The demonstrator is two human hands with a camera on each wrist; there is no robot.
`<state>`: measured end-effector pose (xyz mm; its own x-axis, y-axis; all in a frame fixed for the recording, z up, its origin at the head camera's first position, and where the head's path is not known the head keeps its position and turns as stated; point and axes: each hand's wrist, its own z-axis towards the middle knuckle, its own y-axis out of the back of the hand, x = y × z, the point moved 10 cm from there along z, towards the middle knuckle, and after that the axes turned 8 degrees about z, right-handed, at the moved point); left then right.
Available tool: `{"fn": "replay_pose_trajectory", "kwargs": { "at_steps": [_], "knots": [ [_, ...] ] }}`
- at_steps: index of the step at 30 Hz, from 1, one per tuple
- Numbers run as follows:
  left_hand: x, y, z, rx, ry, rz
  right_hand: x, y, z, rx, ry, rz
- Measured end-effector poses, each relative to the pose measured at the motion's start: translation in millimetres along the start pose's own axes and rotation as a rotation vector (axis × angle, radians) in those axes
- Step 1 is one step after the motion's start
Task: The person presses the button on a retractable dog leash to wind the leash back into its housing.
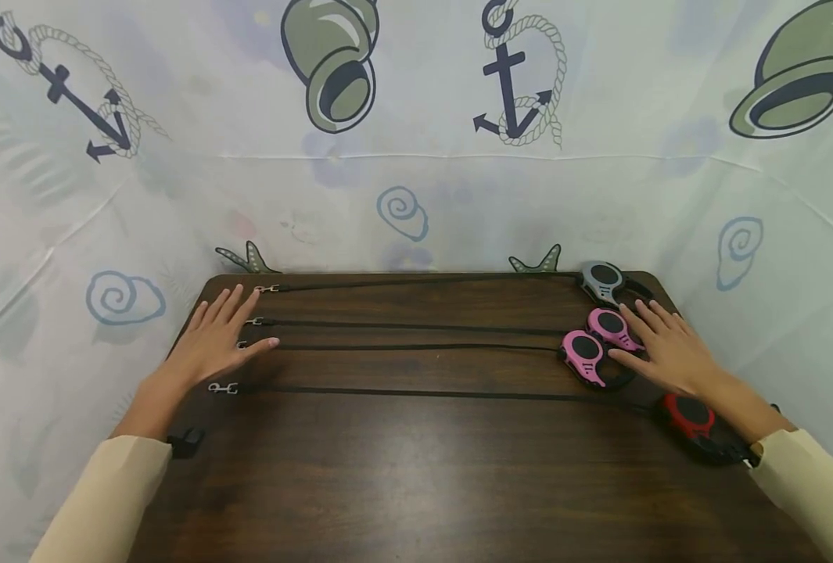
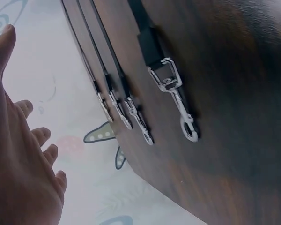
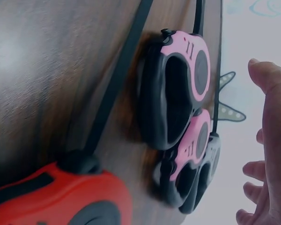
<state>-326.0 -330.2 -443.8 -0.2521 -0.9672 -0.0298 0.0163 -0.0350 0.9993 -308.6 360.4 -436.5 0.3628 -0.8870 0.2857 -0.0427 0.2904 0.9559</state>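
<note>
Several retractable dog leashes lie side by side, their black straps drawn out across the table. Their cases sit at the right: a grey leash (image 1: 602,283) farthest back, a pink leash (image 1: 612,325) overlapping another pink leash (image 1: 583,356), and a red leash (image 1: 691,416) nearest. Metal snap hooks end the straps at the left, the nearest hook (image 2: 181,105) showing large in the left wrist view. My left hand (image 1: 212,338) is spread over the hook ends, holding nothing. Fingers extended, my right hand (image 1: 672,353) hovers by the pink cases, partly covering one, and also holds nothing.
A dark brown wooden table (image 1: 416,485) carries the leashes. Behind it and at both sides hangs a white cloth (image 1: 444,211) printed with anchors, shells and starfish. A small black object (image 1: 187,442) shows beside the left sleeve.
</note>
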Motion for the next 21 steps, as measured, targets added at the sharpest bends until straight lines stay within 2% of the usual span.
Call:
{"fn": "replay_pose_trajectory", "kwargs": {
  "at_steps": [3,11,21],
  "knots": [
    [-1.5,1.0,-5.8,-0.020,-0.029,-0.015,-2.9,2.1,-6.5,-0.001,0.012,0.026],
    [-5.9,2.3,-24.2,-0.095,-0.155,-0.064,-11.0,2.2,-27.3,-0.009,0.031,0.036],
    [-6.1,3.8,-41.8,-0.124,-0.164,-0.119,-15.4,4.7,-60.2,-0.042,0.051,0.019]
  ]
}}
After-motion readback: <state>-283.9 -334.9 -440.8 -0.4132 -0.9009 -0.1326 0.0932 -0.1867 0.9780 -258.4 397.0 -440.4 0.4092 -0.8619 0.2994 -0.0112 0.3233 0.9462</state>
